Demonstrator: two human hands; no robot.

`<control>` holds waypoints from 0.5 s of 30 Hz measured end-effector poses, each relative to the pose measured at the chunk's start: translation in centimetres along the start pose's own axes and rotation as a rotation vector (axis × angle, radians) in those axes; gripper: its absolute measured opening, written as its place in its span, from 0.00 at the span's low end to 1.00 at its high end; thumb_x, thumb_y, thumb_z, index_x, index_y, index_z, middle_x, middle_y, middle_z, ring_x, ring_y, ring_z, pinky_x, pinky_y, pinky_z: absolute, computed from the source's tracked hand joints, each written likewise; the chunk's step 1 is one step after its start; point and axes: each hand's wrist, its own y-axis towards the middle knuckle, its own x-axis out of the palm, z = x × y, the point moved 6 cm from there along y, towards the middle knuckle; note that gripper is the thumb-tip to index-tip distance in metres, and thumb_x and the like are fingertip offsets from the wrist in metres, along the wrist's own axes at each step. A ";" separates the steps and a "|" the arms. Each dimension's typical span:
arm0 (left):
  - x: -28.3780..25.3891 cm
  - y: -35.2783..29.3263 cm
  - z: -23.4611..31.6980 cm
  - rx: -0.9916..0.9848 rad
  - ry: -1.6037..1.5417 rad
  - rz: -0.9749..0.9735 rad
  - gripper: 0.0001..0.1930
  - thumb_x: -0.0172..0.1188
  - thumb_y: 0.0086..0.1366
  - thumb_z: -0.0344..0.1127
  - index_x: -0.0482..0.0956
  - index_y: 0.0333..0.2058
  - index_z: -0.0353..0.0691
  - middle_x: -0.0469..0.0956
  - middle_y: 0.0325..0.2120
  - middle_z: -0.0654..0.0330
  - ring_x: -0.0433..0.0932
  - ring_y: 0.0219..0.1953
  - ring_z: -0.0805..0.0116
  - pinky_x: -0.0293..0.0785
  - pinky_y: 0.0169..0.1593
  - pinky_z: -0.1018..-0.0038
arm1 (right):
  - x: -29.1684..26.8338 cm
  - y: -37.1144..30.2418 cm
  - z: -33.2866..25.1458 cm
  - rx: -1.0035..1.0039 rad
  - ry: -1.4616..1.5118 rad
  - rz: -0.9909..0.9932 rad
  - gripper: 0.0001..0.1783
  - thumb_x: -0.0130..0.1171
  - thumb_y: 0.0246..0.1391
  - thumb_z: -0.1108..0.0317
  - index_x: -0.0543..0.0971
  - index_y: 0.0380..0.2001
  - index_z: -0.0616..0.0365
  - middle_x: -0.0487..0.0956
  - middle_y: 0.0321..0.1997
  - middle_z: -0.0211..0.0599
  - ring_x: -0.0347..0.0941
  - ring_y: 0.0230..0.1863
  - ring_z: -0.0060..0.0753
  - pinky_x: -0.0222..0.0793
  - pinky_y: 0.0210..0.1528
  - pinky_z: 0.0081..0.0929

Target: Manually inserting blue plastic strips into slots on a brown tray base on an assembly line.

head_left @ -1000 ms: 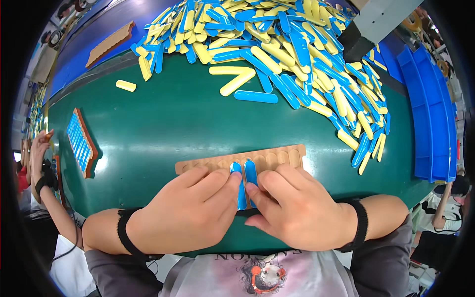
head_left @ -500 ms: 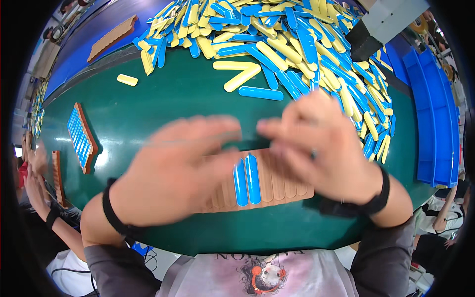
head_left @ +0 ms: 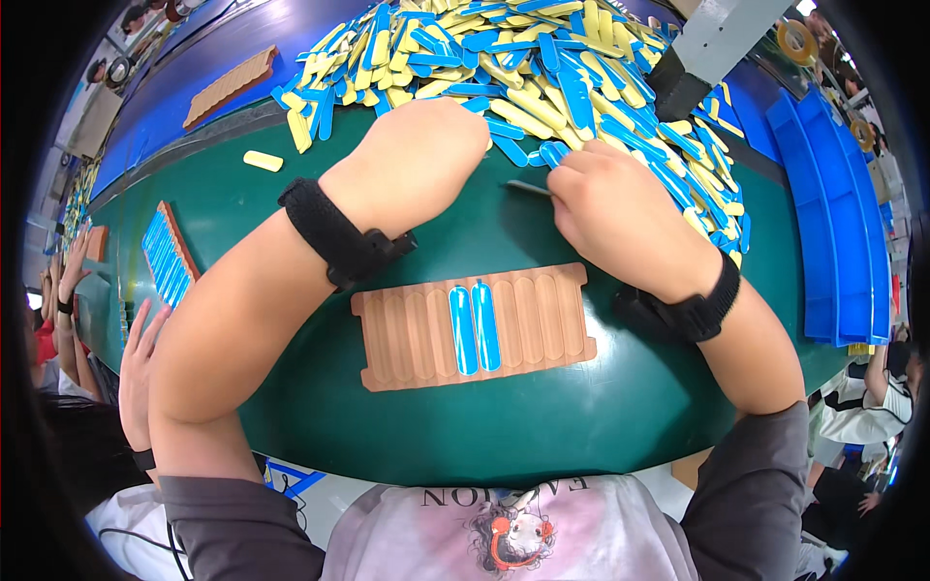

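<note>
A brown grooved tray (head_left: 412,339) lies in front of me on the green table, with two blue round-ended strips (head_left: 476,327) side by side in its middle grooves. Past it, at the near edge of a heap of blue and yellow strips (head_left: 523,111), is my left hand (head_left: 417,155); its fingers are hidden behind the back of the hand. To its right, my right hand (head_left: 615,218) is closed with a thin greyish strip (head_left: 529,187) sticking out leftward from the fingers. Neither hand touches the tray.
At the left lies another tray filled with blue strips (head_left: 168,259), near a co-worker's hand (head_left: 139,363). A brown tray (head_left: 231,87) rests on the blue surface at back left. A lone yellow strip (head_left: 263,161), a grey metal post (head_left: 722,44) and blue bins (head_left: 821,228) stand around.
Both hands have moved off the tray, forward to the heap. The tray is uncovered, its two blue strips unchanged. A thin strip now shows in my right hand. A co-worker's hand has come nearer at left.
</note>
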 end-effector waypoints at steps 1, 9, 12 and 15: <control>-0.1 -0.1 -0.1 -0.003 0.002 0.000 0.03 0.57 0.49 0.23 0.75 0.25 0.31 0.75 0.22 0.47 0.75 0.30 0.47 0.72 0.34 0.58 | -0.5 -0.4 -0.1 0.051 0.052 0.039 0.03 0.55 0.42 0.74 0.74 0.23 0.63 0.74 0.22 0.44 0.73 0.29 0.48 0.71 0.35 0.40; -2.9 -2.5 -0.2 -0.014 -0.174 0.008 0.03 0.57 0.48 0.23 0.76 0.24 0.36 0.76 0.24 0.51 0.75 0.28 0.50 0.71 0.31 0.63 | -4.3 -5.2 -6.0 -0.060 0.164 0.332 0.11 0.59 0.38 0.75 0.74 0.29 0.64 0.67 0.24 0.39 0.68 0.26 0.41 0.65 0.24 0.34; -5.4 -6.2 3.7 0.309 -0.158 0.203 0.05 0.61 0.48 0.26 0.75 0.26 0.38 0.75 0.29 0.58 0.75 0.32 0.56 0.71 0.33 0.64 | -5.1 -6.3 -8.8 -0.197 0.144 0.377 0.14 0.61 0.33 0.82 0.77 0.31 0.73 0.69 0.24 0.39 0.68 0.26 0.36 0.66 0.23 0.28; -6.0 -8.5 6.3 0.351 -0.149 0.107 0.12 0.61 0.43 0.29 0.77 0.30 0.35 0.75 0.29 0.58 0.76 0.33 0.60 0.74 0.35 0.67 | -3.7 -6.1 -10.9 -0.252 0.182 0.148 0.16 0.60 0.35 0.77 0.77 0.31 0.79 0.65 0.23 0.37 0.64 0.25 0.34 0.64 0.22 0.23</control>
